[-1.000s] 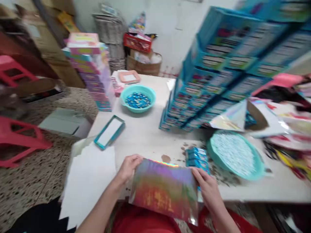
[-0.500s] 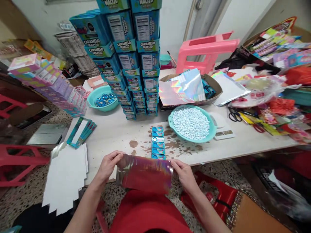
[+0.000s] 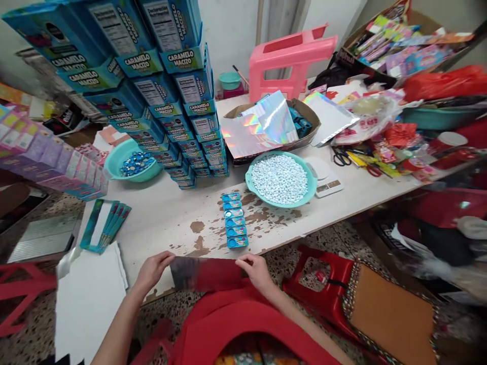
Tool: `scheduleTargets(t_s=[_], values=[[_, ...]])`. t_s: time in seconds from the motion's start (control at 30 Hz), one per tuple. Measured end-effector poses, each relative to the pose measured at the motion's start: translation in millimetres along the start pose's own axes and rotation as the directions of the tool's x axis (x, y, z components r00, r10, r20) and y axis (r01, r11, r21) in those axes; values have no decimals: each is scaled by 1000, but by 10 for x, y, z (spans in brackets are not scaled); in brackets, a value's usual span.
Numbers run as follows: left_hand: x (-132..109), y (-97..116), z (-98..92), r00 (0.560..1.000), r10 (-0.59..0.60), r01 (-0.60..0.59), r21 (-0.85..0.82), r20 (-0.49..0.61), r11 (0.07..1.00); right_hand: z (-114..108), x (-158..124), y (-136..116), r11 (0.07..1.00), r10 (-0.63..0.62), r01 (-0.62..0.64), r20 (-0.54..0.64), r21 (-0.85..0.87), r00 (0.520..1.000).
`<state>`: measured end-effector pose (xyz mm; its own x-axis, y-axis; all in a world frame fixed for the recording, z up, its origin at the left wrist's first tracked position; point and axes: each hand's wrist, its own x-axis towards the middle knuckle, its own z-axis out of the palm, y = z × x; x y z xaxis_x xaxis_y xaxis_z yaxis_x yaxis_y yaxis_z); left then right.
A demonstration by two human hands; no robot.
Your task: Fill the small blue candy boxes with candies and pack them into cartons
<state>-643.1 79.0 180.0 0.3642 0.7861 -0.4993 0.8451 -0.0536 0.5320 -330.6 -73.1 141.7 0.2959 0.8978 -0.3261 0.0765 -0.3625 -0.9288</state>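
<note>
My left hand (image 3: 152,272) pinches the left upper corner of a dark, shiny reflective sheet (image 3: 207,274). The opposite upper corner is between the thumb and fingers of my right hand (image 3: 257,275). Stretched between both hands, the sheet hangs at the table's front edge, reflecting red. Just beyond it, a short column of small blue boxes (image 3: 235,221) lies on the table; one has a paler, silvery top. Further right stands a turquoise bowl (image 3: 249,186) full of pale blue pieces.
Tall stacks of blue "Caramelo Macizo" boxes (image 3: 163,109) rise at the back. A bowl of blue gems (image 3: 133,175) stands left, near white sheets (image 3: 89,299). Holographic sheets (image 3: 262,126) lie over a carton. Scissors (image 3: 341,157) and a red stool (image 3: 323,274) are right.
The view has shifted right and closer to the table. Both hands keep their hold on the sheet, which now tilts flatter and shows a narrower strip, drawn nearer to my body.
</note>
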Motion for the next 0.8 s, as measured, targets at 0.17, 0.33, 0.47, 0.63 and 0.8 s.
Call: scheduleTargets(t_s=[0.17, 0.33, 0.47, 0.63, 0.8], values=[[237, 39, -163, 998, -5, -7, 209, 57, 978, 177, 116, -41, 996, -61, 61, 12, -58, 998], [685, 717, 28, 987, 104, -123, -157, -124, 980, 132, 195, -162, 996, -66, 60, -96, -59, 993], [1061, 1215, 402, 968, 88, 67, -577, 237, 814, 51, 260, -91, 999, 27, -31, -336, -6, 941], [1359, 1423, 659, 866, 106, 257, -616, 489, 745, -19, 519, 132, 972, 209, -169, -269, 165, 940], [1471, 1439, 649, 894, 137, 171, -606, 427, 777, 43, 776, 182, 914, 276, -219, -129, 341, 952]])
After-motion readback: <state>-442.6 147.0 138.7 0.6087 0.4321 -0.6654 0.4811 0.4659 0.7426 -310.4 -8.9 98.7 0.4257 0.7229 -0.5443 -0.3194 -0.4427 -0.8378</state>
